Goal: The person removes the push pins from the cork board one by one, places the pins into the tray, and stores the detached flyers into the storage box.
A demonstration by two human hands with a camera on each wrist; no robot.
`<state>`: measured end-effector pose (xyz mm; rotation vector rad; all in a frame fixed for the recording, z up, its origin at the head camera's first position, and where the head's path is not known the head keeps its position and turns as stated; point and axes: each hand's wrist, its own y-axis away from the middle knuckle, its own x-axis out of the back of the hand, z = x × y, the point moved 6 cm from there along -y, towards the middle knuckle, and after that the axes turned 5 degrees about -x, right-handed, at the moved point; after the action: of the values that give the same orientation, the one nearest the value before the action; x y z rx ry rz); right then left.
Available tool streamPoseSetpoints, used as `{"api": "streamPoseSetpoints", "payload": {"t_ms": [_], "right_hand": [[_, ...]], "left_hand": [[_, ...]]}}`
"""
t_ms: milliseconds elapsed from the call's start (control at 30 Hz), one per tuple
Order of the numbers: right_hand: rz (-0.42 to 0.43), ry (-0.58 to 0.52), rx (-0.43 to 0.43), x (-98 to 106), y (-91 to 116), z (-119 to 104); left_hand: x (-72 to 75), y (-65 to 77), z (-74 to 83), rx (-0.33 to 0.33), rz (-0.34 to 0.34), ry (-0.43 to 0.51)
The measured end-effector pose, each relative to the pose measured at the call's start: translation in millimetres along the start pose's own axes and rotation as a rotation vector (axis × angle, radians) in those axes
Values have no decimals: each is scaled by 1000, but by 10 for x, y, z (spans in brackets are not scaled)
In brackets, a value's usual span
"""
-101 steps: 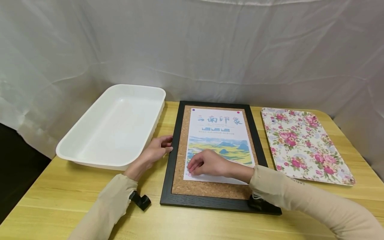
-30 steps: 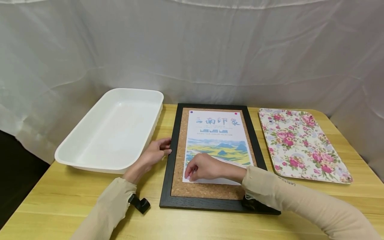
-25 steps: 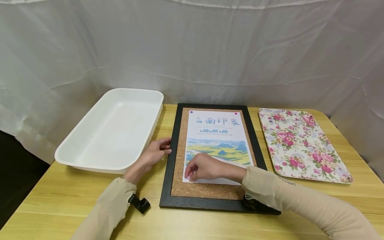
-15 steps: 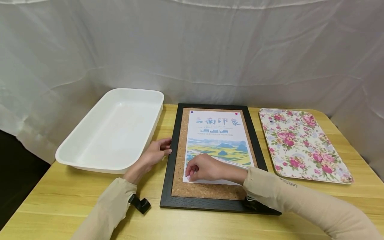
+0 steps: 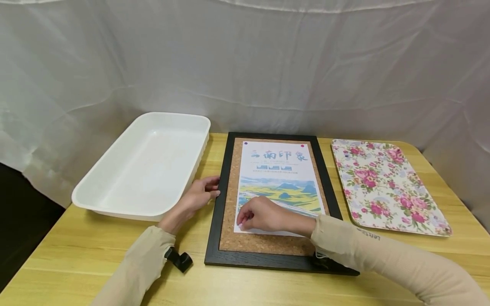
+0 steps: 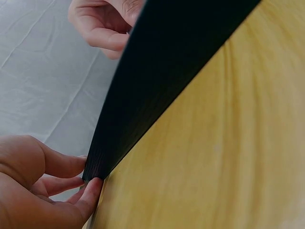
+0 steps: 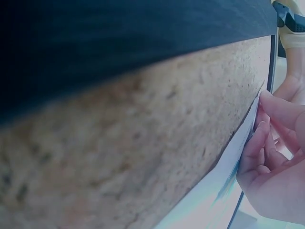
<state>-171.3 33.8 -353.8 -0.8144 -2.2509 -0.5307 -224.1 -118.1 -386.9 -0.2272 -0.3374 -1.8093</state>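
Black grained frame (image 5: 216, 225) sits pinched in left grip (image 5: 197, 196), pin (image 5: 240, 226) seemingly in right grip (image 5: 262, 213).

Landscape poster (image 5: 281, 182), top corners pinned, on black-framed corkboard (image 5: 264, 245)

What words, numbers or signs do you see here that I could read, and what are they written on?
"云南印象": big blue characters across the top of the white paper poster with a blue-and-yellow landscape.
Small lines below that title, and whatever is in the three little blue boxes: too small to read.
Dark lettering on the person's beige cloth right sleeve: too blurred to read.
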Motion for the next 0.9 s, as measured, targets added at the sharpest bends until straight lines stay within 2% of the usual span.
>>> {"api": "streamPoseSetpoints", "payload": {"t_ms": [567,900], "right_hand": [[22,4,28,12,-25,-28],[-34,-10,38,-31,-16,-52]], "left_hand": [[14,-14,-10,-5,4,-2],[0,-4,-1,6,5,-13]]}}
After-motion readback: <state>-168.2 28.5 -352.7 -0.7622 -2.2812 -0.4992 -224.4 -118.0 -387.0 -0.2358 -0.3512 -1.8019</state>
